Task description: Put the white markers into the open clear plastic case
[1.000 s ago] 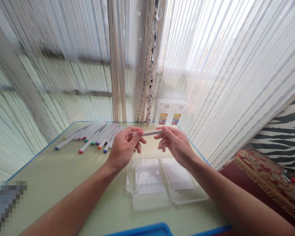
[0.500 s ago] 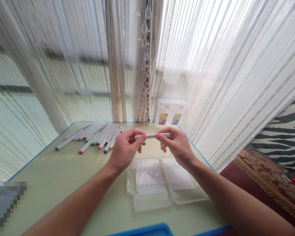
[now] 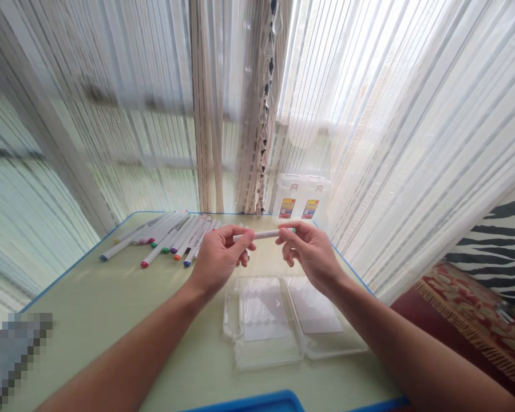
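Note:
A white marker (image 3: pixel 266 234) with a green end is held level above the table. Its left end is pinched by my left hand (image 3: pixel 223 252); my right hand (image 3: pixel 311 249) grips it near the green end. Below my hands lies an open clear plastic case (image 3: pixel 268 352), with a pale sheet in each half. Left of my left hand, a loose pile of white markers (image 3: pixel 163 237) with coloured ends rests on the table.
Two clear cases (image 3: pixel 302 191) with yellow labels stand at the table's back edge. A string curtain (image 3: pixel 154 114) hangs behind the pale green, blue-edged table (image 3: pixel 111 320). A blue object (image 3: pixel 257 403) is at the front edge, and a blurred grey one (image 3: pixel 12 355) at left.
My right hand has shifted its grip outward along the marker, so more of the shaft and the green end show. The view has moved slightly.

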A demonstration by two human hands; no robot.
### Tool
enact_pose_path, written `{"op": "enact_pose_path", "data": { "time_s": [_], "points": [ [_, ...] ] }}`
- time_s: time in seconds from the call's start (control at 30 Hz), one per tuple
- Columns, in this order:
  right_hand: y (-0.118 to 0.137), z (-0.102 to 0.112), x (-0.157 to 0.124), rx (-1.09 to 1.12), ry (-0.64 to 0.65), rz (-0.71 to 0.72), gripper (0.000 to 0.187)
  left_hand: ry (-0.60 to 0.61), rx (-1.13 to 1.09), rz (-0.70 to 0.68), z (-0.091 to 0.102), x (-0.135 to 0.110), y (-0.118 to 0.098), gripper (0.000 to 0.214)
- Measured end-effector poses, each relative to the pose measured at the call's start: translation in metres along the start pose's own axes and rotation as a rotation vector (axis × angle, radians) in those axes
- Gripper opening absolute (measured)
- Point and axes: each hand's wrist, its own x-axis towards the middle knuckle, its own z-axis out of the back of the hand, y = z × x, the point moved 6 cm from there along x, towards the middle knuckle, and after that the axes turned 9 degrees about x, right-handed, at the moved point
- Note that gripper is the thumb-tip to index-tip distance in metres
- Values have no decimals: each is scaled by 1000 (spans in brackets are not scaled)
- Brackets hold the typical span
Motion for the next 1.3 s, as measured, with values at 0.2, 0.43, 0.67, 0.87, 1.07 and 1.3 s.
{"op": "enact_pose_path", "data": {
  "time_s": [0.2, 0.43, 0.67, 0.87, 1.07, 1.3],
  "points": [
    [1, 3, 1, 75, -33, -35, 30, -46, -133, 2, 5, 3, 4, 32],
    [2, 5, 3, 127, -78, -50, 27, -61, -319, 37, 6, 3, 0, 29],
    [1, 7, 3, 102, -99, -56, 27, -65, -355, 46, 5, 2, -3, 28],
    [1, 9, 4, 78, -98, -20, 27, -86, -345, 36, 7, 2, -4, 27],
    [-1, 9, 4, 62, -92, -30, 25, -130, -362, 37, 11, 3, -3, 27],
    [-1, 9, 3, 118, -104, -52, 23, -170, -375, 27, 15, 4, -1, 26]
  ]
}}
